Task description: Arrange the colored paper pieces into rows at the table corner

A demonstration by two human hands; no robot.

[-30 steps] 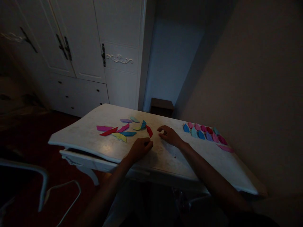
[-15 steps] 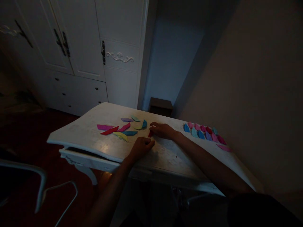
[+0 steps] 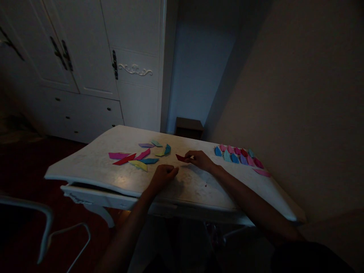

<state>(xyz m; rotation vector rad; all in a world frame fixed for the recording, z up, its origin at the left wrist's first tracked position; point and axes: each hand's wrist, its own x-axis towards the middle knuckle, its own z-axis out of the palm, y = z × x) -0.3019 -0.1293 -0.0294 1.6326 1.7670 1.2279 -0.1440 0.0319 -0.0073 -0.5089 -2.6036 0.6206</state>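
Observation:
My right hand (image 3: 200,160) pinches one end of a dark red folded paper piece (image 3: 180,157) over the middle of the white table (image 3: 96,163). My left hand (image 3: 164,175) is near the table's front edge, its fingers curled together; whether something small is inside them is hidden. Left of both hands lie several flat folded paper strips, among them a red one (image 3: 124,159), a yellow one (image 3: 138,165) and a magenta one (image 3: 118,155). A blue folded paper piece (image 3: 167,149) stands close by.
At the table's right end, several folded paper pieces (image 3: 234,158) sit in rows, with a pink strip (image 3: 261,173) beside them. Behind are a white wardrobe (image 3: 139,102) and a small brown cabinet (image 3: 189,123). A white metal frame (image 3: 47,223) stands at lower left.
The red paper in my right hand has turned from upright to nearly flat, and more of it shows. My left hand stays curled in about the same place. The view has shifted slightly.

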